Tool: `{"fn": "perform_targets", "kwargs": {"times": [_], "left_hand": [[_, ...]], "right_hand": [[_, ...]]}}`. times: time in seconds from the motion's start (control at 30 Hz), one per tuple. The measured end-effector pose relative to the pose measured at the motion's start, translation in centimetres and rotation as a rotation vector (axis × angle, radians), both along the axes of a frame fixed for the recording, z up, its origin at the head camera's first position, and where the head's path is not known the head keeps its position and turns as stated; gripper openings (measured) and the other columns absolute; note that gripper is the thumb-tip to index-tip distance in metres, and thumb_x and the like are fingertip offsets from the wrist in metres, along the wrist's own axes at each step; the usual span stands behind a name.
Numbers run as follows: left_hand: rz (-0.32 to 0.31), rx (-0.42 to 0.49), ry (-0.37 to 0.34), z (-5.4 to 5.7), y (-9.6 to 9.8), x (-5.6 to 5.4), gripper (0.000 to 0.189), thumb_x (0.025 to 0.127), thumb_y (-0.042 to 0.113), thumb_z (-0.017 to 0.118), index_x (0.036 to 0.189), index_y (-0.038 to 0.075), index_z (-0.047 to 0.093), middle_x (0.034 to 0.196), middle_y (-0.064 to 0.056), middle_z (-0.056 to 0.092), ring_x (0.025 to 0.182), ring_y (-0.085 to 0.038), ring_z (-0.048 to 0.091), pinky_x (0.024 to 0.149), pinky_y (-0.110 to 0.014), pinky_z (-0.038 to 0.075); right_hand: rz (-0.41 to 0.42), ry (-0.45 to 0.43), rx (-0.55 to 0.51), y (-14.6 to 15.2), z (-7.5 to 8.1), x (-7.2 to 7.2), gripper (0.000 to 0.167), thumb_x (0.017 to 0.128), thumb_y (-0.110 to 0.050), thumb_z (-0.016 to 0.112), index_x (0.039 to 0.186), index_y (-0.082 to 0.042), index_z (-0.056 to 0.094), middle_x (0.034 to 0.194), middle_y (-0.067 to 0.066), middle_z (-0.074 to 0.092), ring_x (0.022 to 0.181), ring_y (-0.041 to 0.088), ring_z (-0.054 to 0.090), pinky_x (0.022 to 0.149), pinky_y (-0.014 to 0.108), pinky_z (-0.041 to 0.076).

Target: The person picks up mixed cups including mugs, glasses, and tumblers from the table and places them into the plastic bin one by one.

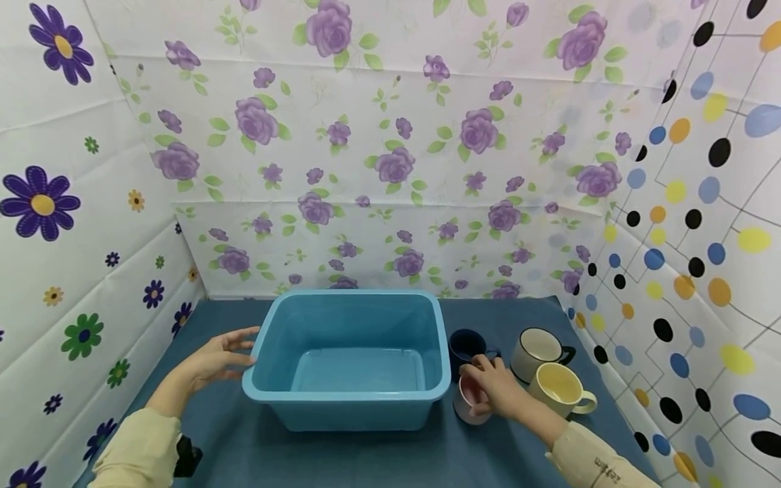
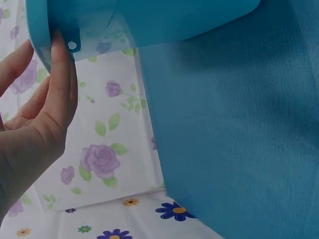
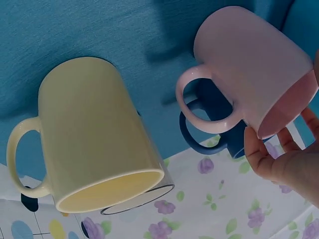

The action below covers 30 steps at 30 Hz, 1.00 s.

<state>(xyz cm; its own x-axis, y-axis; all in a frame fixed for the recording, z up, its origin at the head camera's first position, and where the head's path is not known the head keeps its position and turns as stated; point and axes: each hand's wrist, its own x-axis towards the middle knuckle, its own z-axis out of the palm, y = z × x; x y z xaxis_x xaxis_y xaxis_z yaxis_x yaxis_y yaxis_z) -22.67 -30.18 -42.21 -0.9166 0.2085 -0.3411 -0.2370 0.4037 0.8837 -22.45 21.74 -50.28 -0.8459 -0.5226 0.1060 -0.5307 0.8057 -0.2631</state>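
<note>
A pink mug (image 1: pixel 466 411) stands upright on the table just right of the blue basin (image 1: pixel 350 396). My right hand (image 1: pixel 499 388) comes over it from above and grips its rim between thumb and fingers. In the right wrist view the pink mug (image 3: pixel 251 62) shows its handle, with fingertips (image 3: pixel 254 147) at the rim. My left hand (image 1: pixel 210 362) is at the basin's left side, fingers loosely extended. The left wrist view has its fingertips right at the basin's rim (image 2: pixel 37 30). The basin's visible floor is bare.
Behind the pink mug stands a dark blue mug (image 1: pixel 466 342), close to the basin's right wall. Farther right are a white mug (image 1: pixel 526 362) with a black handle and a yellow mug (image 1: pixel 552 400). Patterned cloth walls (image 1: pixel 390 237) border the blue table (image 1: pixel 329 461).
</note>
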Motion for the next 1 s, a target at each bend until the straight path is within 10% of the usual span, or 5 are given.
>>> {"fn": "perform_targets", "kwargs": {"times": [1.0], "left_hand": [[0.016,-0.004,-0.049,0.4,0.5,0.2,0.076,0.092,0.008,0.059,0.150,0.000,0.011,0.112,-0.015,0.062,0.092,-0.013,0.063,0.087,-0.046,0.053]], "right_hand": [[-0.074,0.120,0.086,-1.4,-1.2,1.0,0.066,0.061,-0.026,0.088,0.119,-0.014,0.059,0.118,0.014,0.054,0.094,0.040,0.048,0.070,0.056,0.047]]}}
